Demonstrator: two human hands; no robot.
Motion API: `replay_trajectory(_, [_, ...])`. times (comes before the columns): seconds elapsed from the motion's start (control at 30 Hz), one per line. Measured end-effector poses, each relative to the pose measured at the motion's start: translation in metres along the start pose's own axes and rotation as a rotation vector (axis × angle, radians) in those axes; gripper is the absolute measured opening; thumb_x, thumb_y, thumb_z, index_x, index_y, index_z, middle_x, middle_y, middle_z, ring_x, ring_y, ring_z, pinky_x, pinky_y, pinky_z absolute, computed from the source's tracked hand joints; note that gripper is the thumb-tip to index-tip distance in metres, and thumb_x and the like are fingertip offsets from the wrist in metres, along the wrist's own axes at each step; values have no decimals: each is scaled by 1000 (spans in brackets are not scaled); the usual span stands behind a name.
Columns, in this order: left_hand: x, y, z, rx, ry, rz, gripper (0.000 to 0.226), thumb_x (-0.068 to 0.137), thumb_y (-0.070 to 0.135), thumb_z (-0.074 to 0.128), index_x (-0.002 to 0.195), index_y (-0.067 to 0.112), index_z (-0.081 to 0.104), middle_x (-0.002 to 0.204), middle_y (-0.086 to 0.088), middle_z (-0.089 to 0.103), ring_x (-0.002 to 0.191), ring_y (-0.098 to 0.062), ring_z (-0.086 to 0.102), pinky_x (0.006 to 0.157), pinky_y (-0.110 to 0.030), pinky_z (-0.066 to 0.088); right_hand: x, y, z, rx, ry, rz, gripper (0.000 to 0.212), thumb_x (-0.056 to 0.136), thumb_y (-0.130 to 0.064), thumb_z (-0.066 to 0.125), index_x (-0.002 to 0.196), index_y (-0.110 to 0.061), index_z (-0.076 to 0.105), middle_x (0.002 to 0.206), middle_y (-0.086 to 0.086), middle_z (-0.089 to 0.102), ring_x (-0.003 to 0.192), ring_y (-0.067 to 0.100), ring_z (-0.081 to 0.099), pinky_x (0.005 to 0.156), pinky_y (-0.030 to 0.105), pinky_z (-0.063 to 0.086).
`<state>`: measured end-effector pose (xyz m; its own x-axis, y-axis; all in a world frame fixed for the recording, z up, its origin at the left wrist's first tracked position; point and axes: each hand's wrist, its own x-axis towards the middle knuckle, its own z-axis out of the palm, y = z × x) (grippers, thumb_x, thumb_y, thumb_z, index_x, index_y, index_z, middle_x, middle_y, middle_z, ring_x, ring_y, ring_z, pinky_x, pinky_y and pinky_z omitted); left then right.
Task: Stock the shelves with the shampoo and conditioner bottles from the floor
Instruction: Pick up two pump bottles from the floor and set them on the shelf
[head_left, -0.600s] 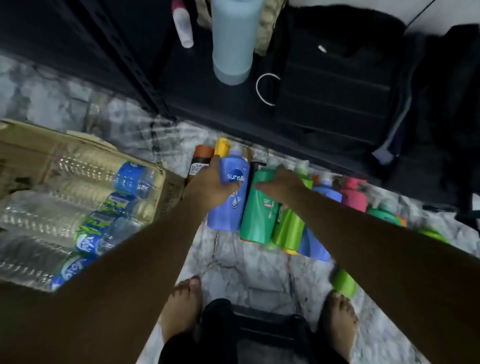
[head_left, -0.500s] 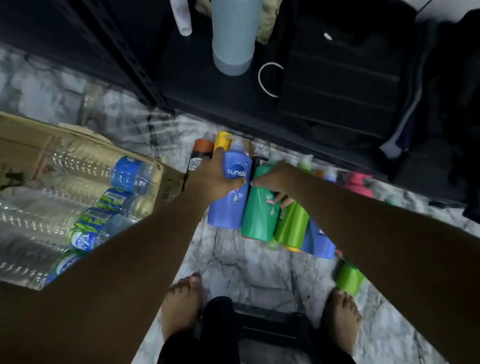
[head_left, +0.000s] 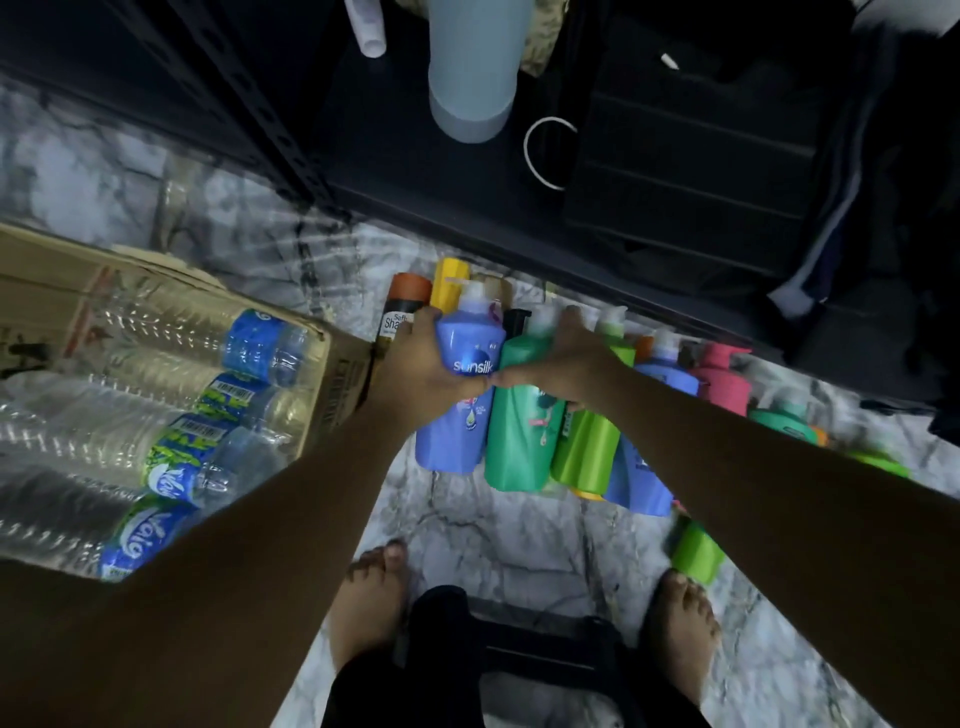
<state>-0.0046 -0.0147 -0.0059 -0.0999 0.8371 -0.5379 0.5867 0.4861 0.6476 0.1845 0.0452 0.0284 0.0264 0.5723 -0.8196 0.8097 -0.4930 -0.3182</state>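
Pickup is the step in hand — the left hand (head_left: 426, 364) wraps the blue Sunsilk bottle (head_left: 457, 431), the right hand (head_left: 566, 358) clasps the teal bottle (head_left: 519, 447) beside it, both in the row on the floor (head_left: 498, 530) — so next, probably, a lift onto the dark shelf (head_left: 415, 171) behind.

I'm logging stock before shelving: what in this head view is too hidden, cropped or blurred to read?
Head view only.
Black bottle's label: mostly behind the left hand gripping the Sunsilk bottle.
Teal bottle's label: partly under the right hand gripping it.
Second blue bottle's label: behind the right forearm.
Pale blue shelf bottle: top cut by the upper edge.
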Motion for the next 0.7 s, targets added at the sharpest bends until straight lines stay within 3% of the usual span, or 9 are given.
replay_trajectory(0.07, [-16,-5,-3,-26,-3,6,89,49,57,85,124,24,49,114,-2,62,100,-22,65,83,-46,57,-12,9,1,-47,49,-110,123,46,-57,96,146,-16,36,126,1,61,108,22,65,82,36,59])
replay_trajectory(0.13, [-32,-13,-4,-45,-19,4,79,56,42,89,121,27,46,112,-2,61,99,-22,63,82,-47,56,-30,17,4,17,34,-195,81,48,-56,95,117,-29,64,102,-12,71,95,9,69,79,30,57])
replay_trajectory(0.17, [-42,-16,-4,-45,-21,10,77,59,36,90,120,31,43,112,-1,61,98,-23,63,82,-46,55,-38,23,8,48,25,-214,61,49,-55,95,100,-34,69,90,-17,73,85,1,70,75,29,58])
replay_trajectory(0.23, [-63,-22,-4,-27,-42,3,77,63,29,91,120,36,39,111,1,62,97,-23,64,80,-40,54,-58,35,18,98,21,-247,45,51,-54,95,86,-44,68,84,-24,72,80,-9,67,76,28,59])
replay_trajectory(0.43, [-122,-36,-2,2,-81,92,63,65,21,88,122,20,60,104,12,62,99,-11,60,80,-29,45,-118,90,69,-67,213,-371,72,49,-61,86,111,-39,57,108,-16,48,93,12,61,74,33,54])
replay_trajectory(0.5, [-146,-40,12,92,-153,56,27,77,12,83,94,18,63,90,0,60,105,-24,59,89,-34,43,-134,111,84,-14,273,-367,72,50,-60,86,113,-40,57,110,-16,46,94,12,61,75,33,55])
replay_trajectory(0.57, [-163,-37,18,149,-236,81,26,83,3,76,79,19,55,81,-4,51,100,-29,56,83,-35,37,-149,129,99,53,326,-338,70,51,-56,87,113,-37,58,113,-15,45,94,12,61,78,32,54])
replay_trajectory(0.63, [-156,-43,16,108,-252,215,45,70,4,79,108,21,63,108,5,58,103,-14,58,87,-38,47,-158,144,112,87,361,-293,72,53,-54,88,116,-32,59,118,-13,43,95,10,56,81,30,51])
replay_trajectory(0.7, [-152,-49,16,76,-315,304,60,68,8,76,123,26,61,119,13,55,109,-8,59,89,-36,51,-163,156,124,126,371,-243,74,57,-49,90,120,-27,57,120,-11,43,97,9,54,82,35,53])
